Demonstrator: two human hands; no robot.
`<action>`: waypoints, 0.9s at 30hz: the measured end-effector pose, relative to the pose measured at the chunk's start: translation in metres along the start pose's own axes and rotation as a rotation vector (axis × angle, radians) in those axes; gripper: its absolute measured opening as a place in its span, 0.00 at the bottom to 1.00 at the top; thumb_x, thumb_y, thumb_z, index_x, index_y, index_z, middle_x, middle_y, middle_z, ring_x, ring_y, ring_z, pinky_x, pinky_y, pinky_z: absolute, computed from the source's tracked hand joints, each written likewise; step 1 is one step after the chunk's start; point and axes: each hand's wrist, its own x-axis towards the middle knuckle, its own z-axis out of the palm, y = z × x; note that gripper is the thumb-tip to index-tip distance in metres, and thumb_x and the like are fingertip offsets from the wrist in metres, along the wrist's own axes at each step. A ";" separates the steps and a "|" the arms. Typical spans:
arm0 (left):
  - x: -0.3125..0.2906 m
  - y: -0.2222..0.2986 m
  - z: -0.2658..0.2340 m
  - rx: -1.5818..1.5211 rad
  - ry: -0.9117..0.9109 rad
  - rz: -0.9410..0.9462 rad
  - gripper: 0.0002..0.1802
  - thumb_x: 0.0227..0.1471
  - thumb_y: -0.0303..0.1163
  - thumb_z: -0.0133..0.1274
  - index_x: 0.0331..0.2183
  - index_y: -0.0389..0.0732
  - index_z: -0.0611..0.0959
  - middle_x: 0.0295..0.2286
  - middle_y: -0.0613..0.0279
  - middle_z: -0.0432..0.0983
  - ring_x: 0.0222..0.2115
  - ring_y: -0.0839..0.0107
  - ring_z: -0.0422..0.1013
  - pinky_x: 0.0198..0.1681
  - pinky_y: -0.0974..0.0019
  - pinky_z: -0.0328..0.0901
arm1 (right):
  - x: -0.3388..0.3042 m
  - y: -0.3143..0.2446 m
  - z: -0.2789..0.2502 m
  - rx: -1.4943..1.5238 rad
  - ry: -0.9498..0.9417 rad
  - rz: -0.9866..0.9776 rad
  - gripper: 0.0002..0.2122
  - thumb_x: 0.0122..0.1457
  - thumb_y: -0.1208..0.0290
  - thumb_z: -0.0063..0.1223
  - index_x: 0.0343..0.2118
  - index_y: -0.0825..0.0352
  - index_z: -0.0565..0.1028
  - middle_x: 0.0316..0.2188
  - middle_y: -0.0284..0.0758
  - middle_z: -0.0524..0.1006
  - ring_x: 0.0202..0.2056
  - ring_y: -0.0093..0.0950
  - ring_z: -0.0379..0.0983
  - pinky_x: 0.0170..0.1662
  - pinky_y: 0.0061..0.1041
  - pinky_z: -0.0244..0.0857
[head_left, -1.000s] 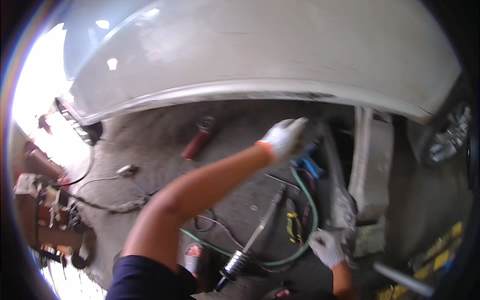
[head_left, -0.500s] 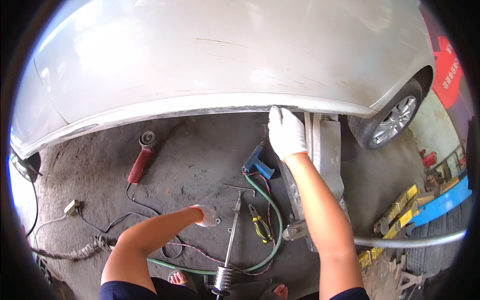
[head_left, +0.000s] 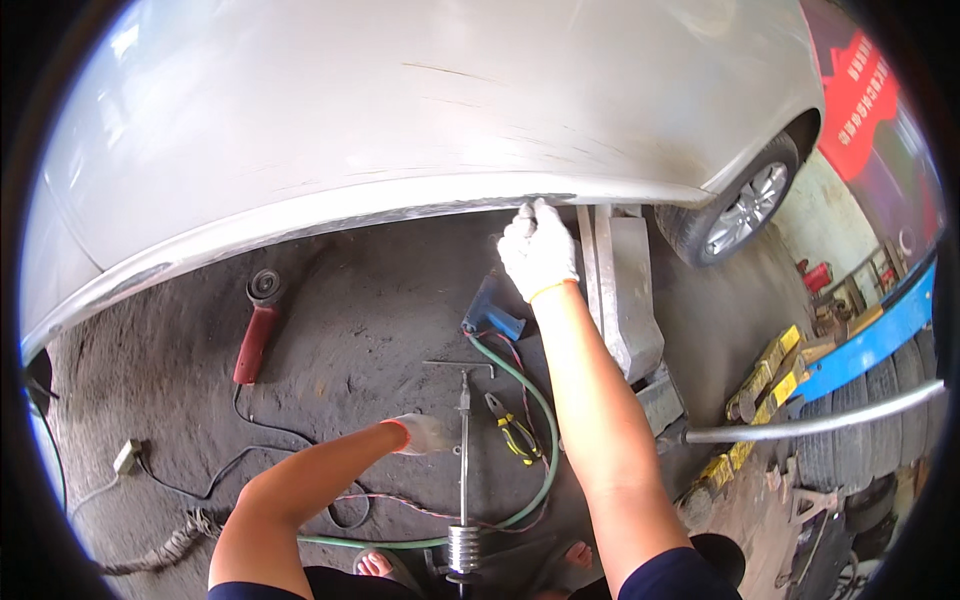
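The left hand point(head_left: 425, 435) is blurring; the right forearm point(head_left: 595, 390) is partly hiding the grey metal stand point(head_left: 628, 290); picture edges are cropping the silver car point(head_left: 420, 115).

Dark floor point(head_left: 345, 330); red grinder point(head_left: 254, 345); pliers point(head_left: 516, 434)

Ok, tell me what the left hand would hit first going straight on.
Probably the metal rod, just to the right of the left hand; depth is unclear, so the hand might pass above it.
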 end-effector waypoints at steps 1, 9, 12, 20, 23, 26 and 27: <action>0.003 -0.017 0.007 -0.029 -0.026 -0.009 0.25 0.54 0.48 0.53 0.46 0.38 0.80 0.35 0.51 0.80 0.36 0.58 0.77 0.43 0.57 0.71 | -0.001 0.002 -0.004 -0.262 -0.006 -0.172 0.15 0.66 0.63 0.44 0.26 0.66 0.74 0.22 0.41 0.76 0.23 0.35 0.73 0.28 0.32 0.69; -0.030 -0.001 -0.001 -1.037 0.217 -0.538 0.16 0.61 0.42 0.49 0.38 0.38 0.78 0.32 0.57 0.76 0.30 0.63 0.75 0.36 0.57 0.73 | -0.064 -0.011 -0.010 -0.301 -0.315 0.186 0.18 0.66 0.63 0.43 0.21 0.67 0.74 0.18 0.45 0.77 0.24 0.36 0.79 0.29 0.33 0.72; -0.056 -0.007 -0.009 -1.659 0.218 -0.439 0.23 0.63 0.51 0.43 0.41 0.39 0.77 0.34 0.56 0.76 0.32 0.60 0.75 0.39 0.51 0.74 | -0.175 0.025 0.010 -0.657 -0.750 0.061 0.16 0.63 0.61 0.46 0.24 0.67 0.76 0.24 0.46 0.78 0.27 0.45 0.76 0.35 0.43 0.70; -0.062 -0.030 0.038 -1.931 0.355 -0.537 0.17 0.64 0.37 0.41 0.47 0.36 0.75 0.46 0.51 0.76 0.47 0.53 0.73 0.52 0.45 0.69 | -0.341 0.096 0.028 -0.760 -1.049 0.125 0.11 0.59 0.62 0.52 0.34 0.63 0.81 0.31 0.43 0.82 0.34 0.43 0.80 0.37 0.43 0.74; -0.063 -0.024 0.048 -1.706 0.472 -0.577 0.15 0.61 0.30 0.47 0.47 0.33 0.76 0.44 0.48 0.77 0.42 0.55 0.76 0.47 0.51 0.73 | -0.350 0.093 0.032 -0.820 -1.183 0.148 0.11 0.57 0.63 0.53 0.35 0.63 0.82 0.32 0.42 0.83 0.35 0.42 0.82 0.37 0.43 0.75; -0.072 -0.016 0.045 -1.269 0.619 -0.625 0.15 0.55 0.23 0.55 0.45 0.28 0.76 0.39 0.46 0.78 0.32 0.61 0.79 0.33 0.60 0.76 | -0.357 0.085 0.027 -0.753 -1.150 0.205 0.11 0.56 0.64 0.53 0.35 0.61 0.84 0.34 0.42 0.83 0.35 0.41 0.82 0.37 0.43 0.75; -0.070 -0.008 0.040 -1.191 0.654 -0.672 0.14 0.54 0.22 0.55 0.43 0.28 0.77 0.37 0.47 0.78 0.32 0.62 0.78 0.32 0.61 0.76 | -0.357 0.086 0.023 -0.774 -1.157 0.245 0.11 0.56 0.64 0.53 0.35 0.61 0.84 0.34 0.41 0.83 0.36 0.41 0.82 0.37 0.42 0.75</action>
